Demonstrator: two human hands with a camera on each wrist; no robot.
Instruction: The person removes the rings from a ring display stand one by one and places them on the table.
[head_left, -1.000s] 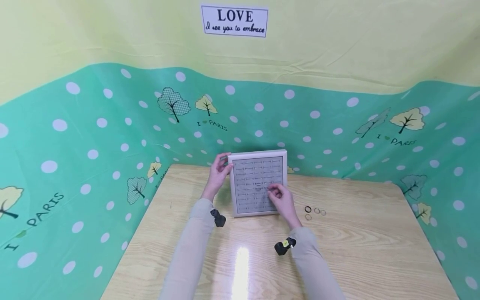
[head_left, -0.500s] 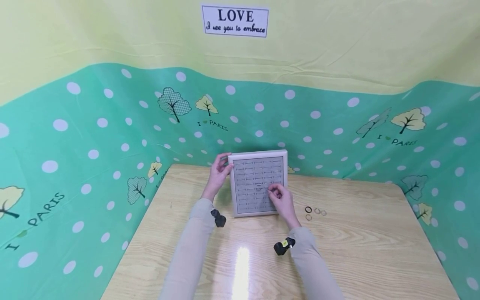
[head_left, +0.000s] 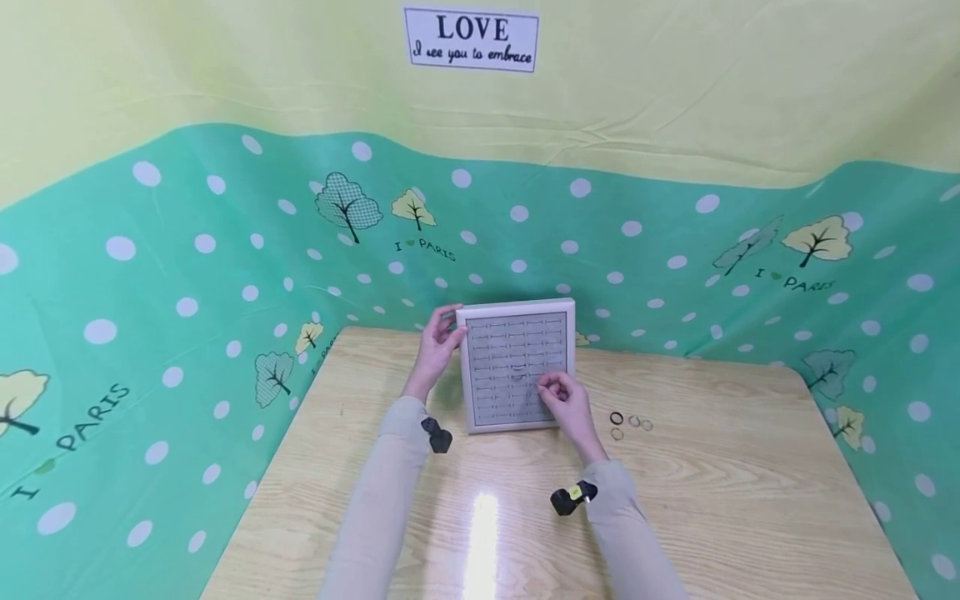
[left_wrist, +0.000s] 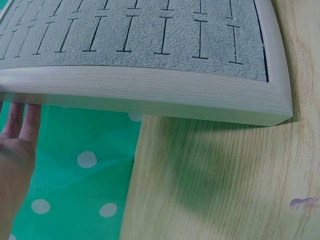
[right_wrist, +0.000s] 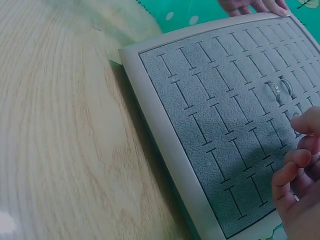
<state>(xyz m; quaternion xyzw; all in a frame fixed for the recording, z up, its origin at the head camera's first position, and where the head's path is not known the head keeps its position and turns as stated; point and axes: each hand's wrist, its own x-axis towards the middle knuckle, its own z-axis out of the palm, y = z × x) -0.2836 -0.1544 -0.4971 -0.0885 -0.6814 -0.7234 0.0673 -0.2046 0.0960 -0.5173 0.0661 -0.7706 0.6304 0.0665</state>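
A grey felt ring tray (head_left: 510,342) with a pale frame (right_wrist: 165,135) stands tilted up on the wooden table. My left hand (head_left: 437,342) grips its upper left edge, thumb in front and fingers (left_wrist: 20,125) behind the frame (left_wrist: 150,90). Two silver rings (right_wrist: 279,89) sit in slots near the tray's middle. My right hand (head_left: 553,386) rests on the lower right part of the felt. Its curled fingertips (right_wrist: 300,155) pinch a small ring against a slot, and they hide most of that ring.
Several loose rings (head_left: 628,423), one of them black, lie on the table (head_left: 712,500) just right of the tray. A green dotted cloth (head_left: 187,275) walls in the table at the back and on both sides. Bare wood stretches toward me.
My right hand has slid slightly down and to the right on the tray. The left hand and the tray have stayed where they were.
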